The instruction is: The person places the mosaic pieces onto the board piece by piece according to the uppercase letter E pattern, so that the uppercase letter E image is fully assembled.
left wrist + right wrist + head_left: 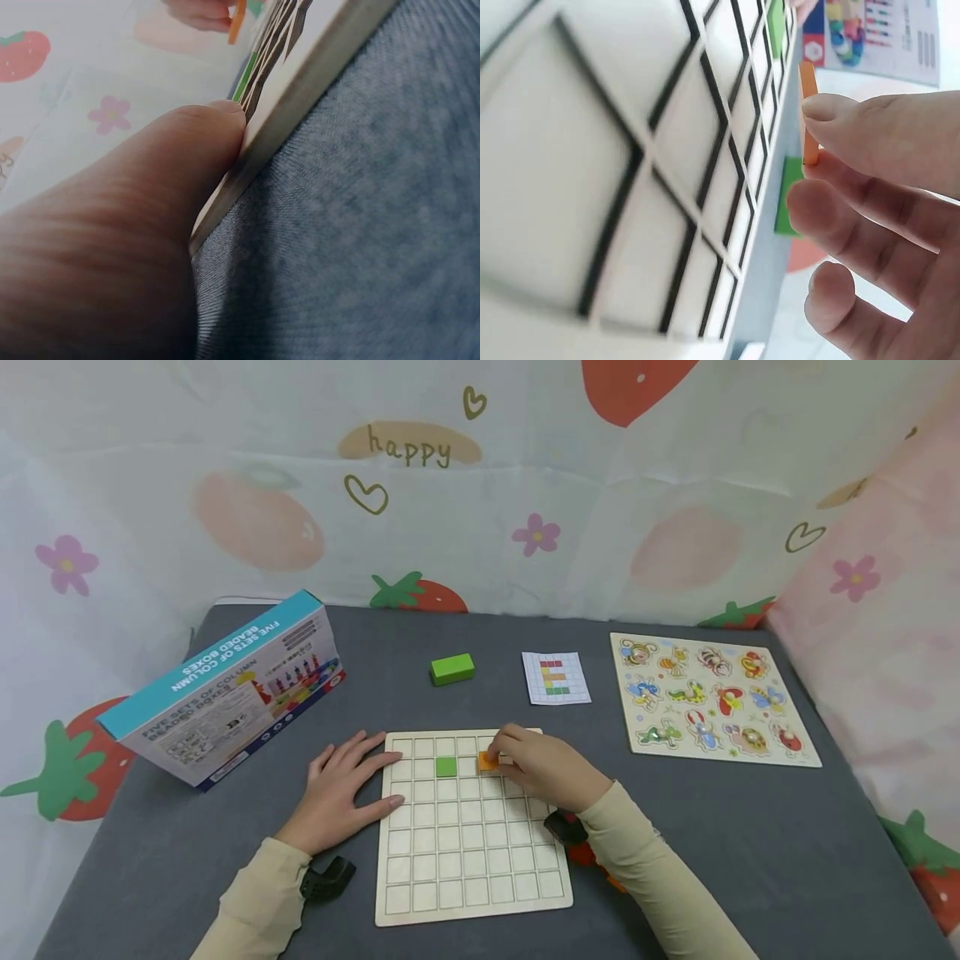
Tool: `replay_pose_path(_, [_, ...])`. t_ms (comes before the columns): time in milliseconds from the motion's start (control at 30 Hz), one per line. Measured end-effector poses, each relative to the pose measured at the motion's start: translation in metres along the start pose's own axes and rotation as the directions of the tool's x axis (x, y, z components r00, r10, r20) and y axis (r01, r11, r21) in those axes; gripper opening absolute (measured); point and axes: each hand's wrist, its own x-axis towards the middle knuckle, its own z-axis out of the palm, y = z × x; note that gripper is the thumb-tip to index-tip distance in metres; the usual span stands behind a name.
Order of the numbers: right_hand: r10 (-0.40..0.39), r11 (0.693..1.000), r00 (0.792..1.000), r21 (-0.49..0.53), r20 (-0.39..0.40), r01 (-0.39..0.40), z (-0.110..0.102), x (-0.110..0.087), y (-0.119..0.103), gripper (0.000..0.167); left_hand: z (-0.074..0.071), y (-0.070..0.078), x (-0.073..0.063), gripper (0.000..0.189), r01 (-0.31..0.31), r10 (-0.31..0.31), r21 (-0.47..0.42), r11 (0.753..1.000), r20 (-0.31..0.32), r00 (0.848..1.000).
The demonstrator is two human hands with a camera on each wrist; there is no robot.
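A white wooden grid board (461, 860) lies on the table, one green square tile (446, 767) sitting in a cell of its upper part. My left hand (341, 797) rests at the board's left edge with fingers spread and straight; in the left wrist view the thumb (202, 135) presses that edge. Between thumb and forefinger my right hand (551, 768) pinches an orange square tile (808, 112), over the upper part of the grid, to the right of the green tile. In the right wrist view the orange tile stands on edge above the board.
Behind the board are a green block (452, 670) and a pattern card (557, 679) with coloured squares. An insect puzzle board (716, 702) lies at right, a tilted cardboard box (232, 693) at left. Red and orange pieces (583, 853) show partly beneath the right forearm.
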Motion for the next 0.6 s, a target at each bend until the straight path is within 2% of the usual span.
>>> replay_pose_path(100, [-0.027,1.000,1.000,0.003,0.001,0.027,0.007,0.004,-0.003,0.018,0.000,0.000,0.000,0.061,0.002,-0.002,0.000,1.000,-0.003,1.000])
replay_pose_path(300, [-0.008,0.998,1.000,-0.059,0.018,0.009,0.018,0.010,-0.006,0.019,-0.001,0.002,0.000,0.062,0.010,-0.010,0.002,1.000,0.008,1.000])
replay_pose_path(600, [-0.031,0.995,0.999,-0.093,0.018,0.033,0.019,0.017,-0.009,0.020,0.001,0.000,0.001,0.062,0.009,-0.009,0.004,1.000,0.010,1.000])
